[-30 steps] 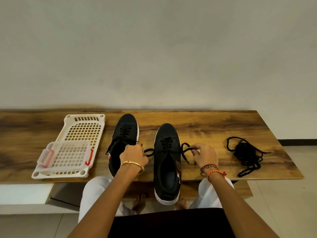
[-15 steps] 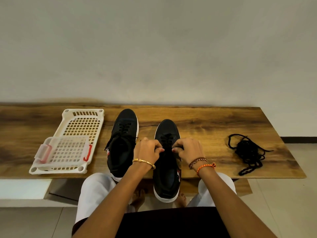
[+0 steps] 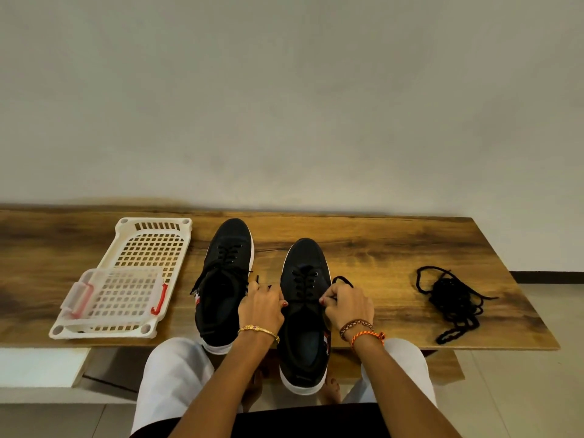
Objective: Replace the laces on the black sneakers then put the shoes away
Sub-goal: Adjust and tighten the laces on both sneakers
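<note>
Dim, flat, warm-grey indoor light; source not visible. Wall (image 3: 290,99) is evenly lit with slight darkening toward the top corners. No hard shadows: only soft smudges under the sneakers (image 3: 303,311) and under the near edge of the table (image 3: 379,248). Faint sheen on the wood near the table's left edge, no real glare. Wide-angle distortion: the table's far edge bows and its right edge splays outward. Focus soft overall, compression smear on the wall. Black laces (image 3: 452,301) lose detail into a dark blob; the sneaker uppers are crushed to near-black.
</note>
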